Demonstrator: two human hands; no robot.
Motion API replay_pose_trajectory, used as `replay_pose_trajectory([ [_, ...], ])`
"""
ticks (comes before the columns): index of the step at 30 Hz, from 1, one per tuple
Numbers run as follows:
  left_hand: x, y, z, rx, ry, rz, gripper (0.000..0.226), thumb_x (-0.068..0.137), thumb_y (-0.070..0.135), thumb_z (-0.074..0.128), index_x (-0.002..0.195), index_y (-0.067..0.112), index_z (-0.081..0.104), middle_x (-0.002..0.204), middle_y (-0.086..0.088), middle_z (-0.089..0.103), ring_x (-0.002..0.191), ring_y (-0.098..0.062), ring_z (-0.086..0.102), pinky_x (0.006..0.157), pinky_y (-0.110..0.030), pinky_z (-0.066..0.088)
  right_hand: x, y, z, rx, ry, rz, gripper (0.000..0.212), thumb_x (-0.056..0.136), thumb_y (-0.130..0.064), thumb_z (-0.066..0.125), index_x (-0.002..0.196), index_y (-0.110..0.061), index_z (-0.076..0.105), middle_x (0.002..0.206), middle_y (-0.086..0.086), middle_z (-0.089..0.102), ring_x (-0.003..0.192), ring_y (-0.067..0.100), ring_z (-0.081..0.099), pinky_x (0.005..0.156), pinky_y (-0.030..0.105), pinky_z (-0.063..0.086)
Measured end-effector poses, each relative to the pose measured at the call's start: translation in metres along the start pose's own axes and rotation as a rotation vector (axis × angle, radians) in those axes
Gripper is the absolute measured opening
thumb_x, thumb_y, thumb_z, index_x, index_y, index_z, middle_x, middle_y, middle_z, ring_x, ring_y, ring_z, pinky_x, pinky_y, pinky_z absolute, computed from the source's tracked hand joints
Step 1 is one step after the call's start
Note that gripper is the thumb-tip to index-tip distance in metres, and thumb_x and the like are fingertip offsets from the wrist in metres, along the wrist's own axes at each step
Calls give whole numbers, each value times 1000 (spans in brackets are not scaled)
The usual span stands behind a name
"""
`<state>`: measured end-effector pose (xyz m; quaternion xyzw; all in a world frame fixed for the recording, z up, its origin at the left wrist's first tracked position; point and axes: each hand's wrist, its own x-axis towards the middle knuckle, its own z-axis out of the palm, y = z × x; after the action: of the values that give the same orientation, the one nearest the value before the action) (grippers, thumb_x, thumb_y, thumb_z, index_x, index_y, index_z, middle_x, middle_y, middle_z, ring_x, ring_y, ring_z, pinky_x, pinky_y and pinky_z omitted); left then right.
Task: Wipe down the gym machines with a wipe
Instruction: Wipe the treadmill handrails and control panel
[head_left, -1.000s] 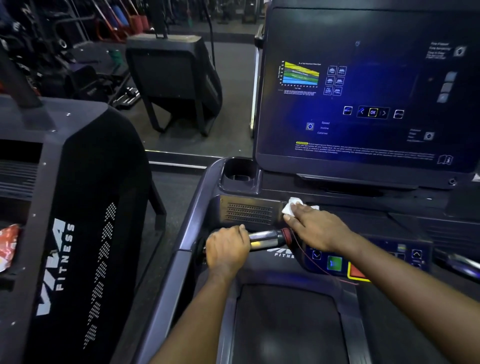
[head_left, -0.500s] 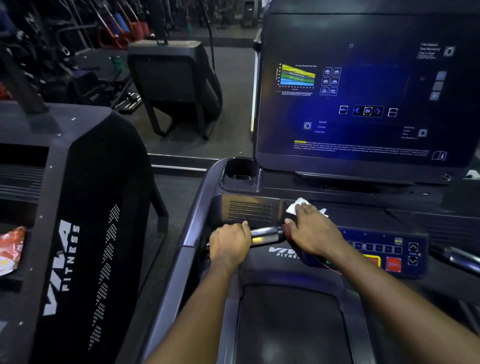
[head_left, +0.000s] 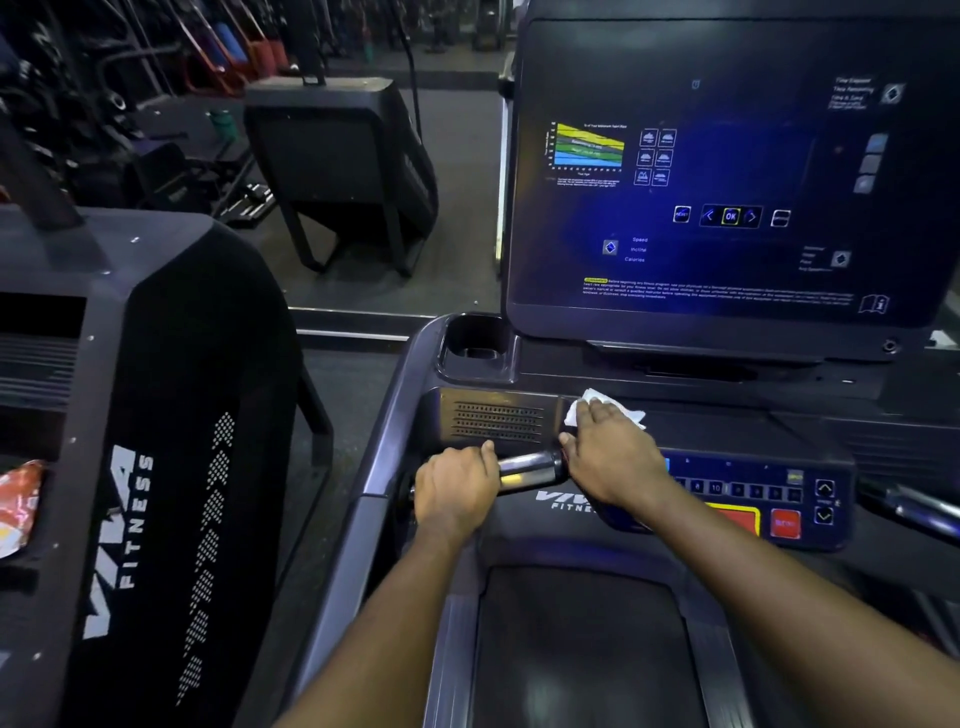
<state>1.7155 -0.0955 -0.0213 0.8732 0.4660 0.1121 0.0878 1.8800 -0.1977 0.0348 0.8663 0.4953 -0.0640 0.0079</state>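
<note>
wipe (head_left: 597, 402), white and crumpled, lies on the dark ledge of the treadmill (head_left: 395, 415), just right of the slotted vent (head_left: 496, 421). the right hand (head_left: 613, 457) presses it down with flat fingers, palm low, thumb out to the left. left hand (head_left: 454, 491) is wrapped round the shiny metal grip (head_left: 530, 467) below the vent. behind the vent sits a deep cup holder (head_left: 475, 345), its inside dark. a glossy screen (head_left: 727, 182) glows blue above. an orange-white wrapper (head_left: 18, 506) lies in a recess of the next machine (head_left: 171, 364).
</note>
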Motion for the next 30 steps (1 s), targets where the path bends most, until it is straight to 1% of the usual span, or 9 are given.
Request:
replay_pose_trajectory([
  [5,0,1,-3,3,-42,-2,61,107,41,24,99,9,75,99,-16,73,96,-38,66,82,-42,48,1,2,-9,-15,-49,-41,59,105,-34,40,155,-5,31,160,13,33,147,27,31,113,39,36],
  [9,1,0,-9,-37,-108,0,63,108,43,21,103,9,74,105,-17,73,102,-40,64,87,-43,47,-20,7,-16,-6,-4,-33,56,103,-32,41,154,-9,35,156,7,41,142,24,40,104,42,46],
  [13,4,1,-14,-95,-196,-17,62,108,44,21,109,9,72,112,-18,71,108,-41,62,90,-43,46,-23,8,-12,42,23,-61,58,104,-32,42,155,-7,33,160,9,36,148,22,31,114,35,34],
  [16,9,3,-18,-137,-227,-11,55,107,42,25,108,10,70,114,-19,69,107,-41,62,88,-43,47,-9,8,-15,117,-37,-7,62,104,-39,42,156,-7,30,164,10,30,151,23,28,119,37,31],
  [19,13,12,-21,-165,-197,46,50,106,42,29,103,11,67,109,-19,70,104,-41,63,86,-43,49,-4,5,-20,123,-92,138,62,102,-47,41,147,-4,39,155,14,41,139,31,45,106,42,43],
  [22,22,35,-24,-229,-201,127,49,107,43,29,100,13,68,103,-18,71,101,-41,64,84,-43,49,-16,-5,-14,-20,-37,221,64,99,-55,41,136,-3,45,137,16,55,123,32,56,96,40,46],
  [24,28,49,-25,-262,-212,161,50,107,42,30,102,11,69,104,-20,70,103,-42,63,86,-44,48,-15,-2,-13,-23,-35,222,69,98,-60,39,136,-3,47,136,17,58,124,32,56,98,40,45],
  [27,32,53,-13,-207,-303,203,50,108,40,29,114,7,66,114,-22,67,110,-43,61,90,-47,46,-1,14,-20,151,-118,270,77,97,-67,35,144,-7,45,147,15,51,133,34,50,105,42,42],
  [30,28,48,-4,-118,-293,215,55,107,41,23,109,9,67,112,-16,70,108,-40,62,88,-44,46,-3,18,-22,156,-117,310,77,99,-68,27,142,-9,49,149,12,50,136,32,47,109,42,38],
])
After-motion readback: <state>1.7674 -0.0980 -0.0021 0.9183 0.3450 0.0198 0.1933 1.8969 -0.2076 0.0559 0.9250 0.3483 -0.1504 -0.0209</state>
